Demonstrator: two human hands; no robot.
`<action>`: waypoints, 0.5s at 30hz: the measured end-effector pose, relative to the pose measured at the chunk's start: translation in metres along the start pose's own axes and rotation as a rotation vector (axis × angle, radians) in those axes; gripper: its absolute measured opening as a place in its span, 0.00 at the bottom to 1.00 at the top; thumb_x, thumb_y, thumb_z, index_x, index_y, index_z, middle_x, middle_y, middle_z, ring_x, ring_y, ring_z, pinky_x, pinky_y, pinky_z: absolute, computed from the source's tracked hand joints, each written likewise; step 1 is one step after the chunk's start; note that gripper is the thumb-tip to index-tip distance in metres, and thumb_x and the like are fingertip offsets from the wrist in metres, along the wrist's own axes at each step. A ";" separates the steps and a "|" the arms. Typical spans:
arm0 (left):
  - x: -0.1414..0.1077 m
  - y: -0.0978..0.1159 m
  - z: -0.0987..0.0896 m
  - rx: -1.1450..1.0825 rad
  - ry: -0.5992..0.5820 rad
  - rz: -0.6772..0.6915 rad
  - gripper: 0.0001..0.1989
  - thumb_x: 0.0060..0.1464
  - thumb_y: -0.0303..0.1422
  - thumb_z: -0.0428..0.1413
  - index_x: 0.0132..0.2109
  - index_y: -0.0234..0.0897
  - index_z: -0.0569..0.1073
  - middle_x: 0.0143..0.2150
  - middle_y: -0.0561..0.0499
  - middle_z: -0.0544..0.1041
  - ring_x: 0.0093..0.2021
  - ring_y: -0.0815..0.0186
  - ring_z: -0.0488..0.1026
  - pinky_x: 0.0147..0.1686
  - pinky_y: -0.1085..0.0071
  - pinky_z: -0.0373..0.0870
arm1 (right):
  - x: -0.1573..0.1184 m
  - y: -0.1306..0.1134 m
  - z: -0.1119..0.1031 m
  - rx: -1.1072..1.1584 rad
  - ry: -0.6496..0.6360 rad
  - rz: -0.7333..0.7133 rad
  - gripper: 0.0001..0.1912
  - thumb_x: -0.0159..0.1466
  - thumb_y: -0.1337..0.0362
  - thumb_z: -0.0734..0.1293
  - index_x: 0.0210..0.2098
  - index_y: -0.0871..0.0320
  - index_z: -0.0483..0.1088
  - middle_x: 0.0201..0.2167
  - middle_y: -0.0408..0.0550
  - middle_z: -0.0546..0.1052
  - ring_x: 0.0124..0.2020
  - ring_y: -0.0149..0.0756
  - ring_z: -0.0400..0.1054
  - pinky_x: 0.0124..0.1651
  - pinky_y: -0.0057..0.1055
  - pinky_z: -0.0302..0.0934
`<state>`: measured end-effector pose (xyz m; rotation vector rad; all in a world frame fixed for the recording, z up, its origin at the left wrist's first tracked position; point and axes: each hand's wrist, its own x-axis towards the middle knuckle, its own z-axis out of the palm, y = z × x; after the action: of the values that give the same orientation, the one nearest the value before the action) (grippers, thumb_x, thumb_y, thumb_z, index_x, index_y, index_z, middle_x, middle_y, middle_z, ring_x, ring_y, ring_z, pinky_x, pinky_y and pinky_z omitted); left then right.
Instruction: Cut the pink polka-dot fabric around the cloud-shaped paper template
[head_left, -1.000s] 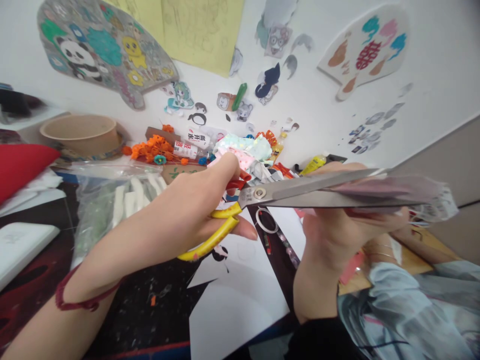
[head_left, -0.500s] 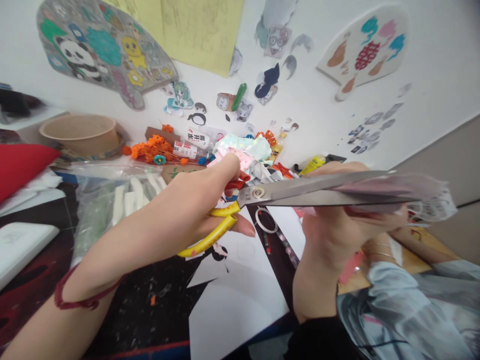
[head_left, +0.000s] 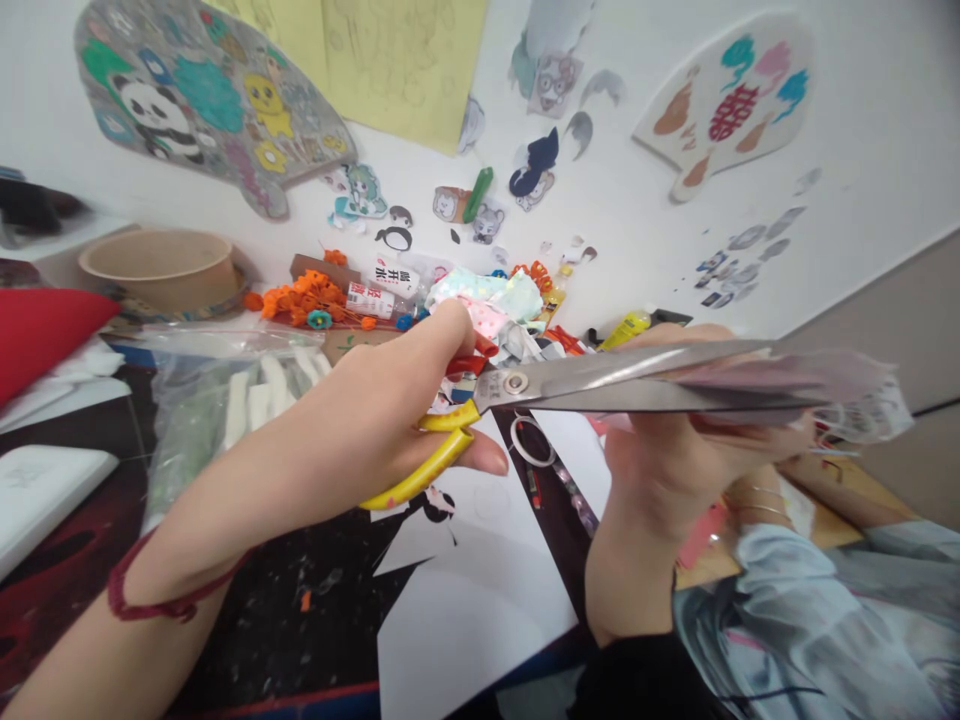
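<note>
My left hand (head_left: 367,400) is closed on scissors (head_left: 585,385) with yellow handles, and the long metal blades reach rightward. A thin strip of dull pink-purple material (head_left: 832,375), with a whitish mesh-like end, lies at the blades around their far half; its exact kind is unclear. Behind the blades, my right hand (head_left: 664,470) is closed around that material, its fingers partly hidden. Below the scissors lies a sheet of white paper (head_left: 480,620) with a dark-haired cut-out figure (head_left: 437,505) at its upper part.
A co-worker's pale blue sleeve (head_left: 795,580) and braceleted wrist are close at right. A tape roll (head_left: 532,441) lies beyond the paper. Further back are orange flowers (head_left: 304,298), a plastic bag (head_left: 195,420) with white strips and a round tan container (head_left: 161,270). A white wall rises behind.
Very little differs. My left hand and the yellow handles have shifted slightly, with the blades still around the pink-purple material. My right hand stays in place.
</note>
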<state>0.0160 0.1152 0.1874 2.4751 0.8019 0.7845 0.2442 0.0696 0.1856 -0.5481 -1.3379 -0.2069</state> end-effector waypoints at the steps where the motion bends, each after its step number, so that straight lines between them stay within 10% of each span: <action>1: 0.000 0.000 0.000 0.010 0.000 -0.005 0.22 0.55 0.44 0.60 0.49 0.43 0.58 0.38 0.52 0.71 0.29 0.65 0.68 0.28 0.68 0.63 | 0.000 0.000 0.000 0.004 -0.004 0.001 0.07 0.51 0.67 0.79 0.30 0.52 0.81 0.26 0.41 0.79 0.25 0.34 0.72 0.25 0.33 0.65; 15: 0.001 -0.001 -0.001 0.017 0.032 0.081 0.21 0.57 0.44 0.62 0.48 0.42 0.60 0.30 0.57 0.67 0.25 0.72 0.62 0.25 0.71 0.59 | 0.000 0.002 -0.003 -0.092 -0.022 0.002 0.08 0.51 0.68 0.78 0.29 0.48 0.81 0.23 0.40 0.78 0.23 0.39 0.72 0.27 0.38 0.66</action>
<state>0.0156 0.1169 0.1881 2.5300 0.7266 0.8505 0.2473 0.0696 0.1851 -0.6306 -1.3535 -0.2621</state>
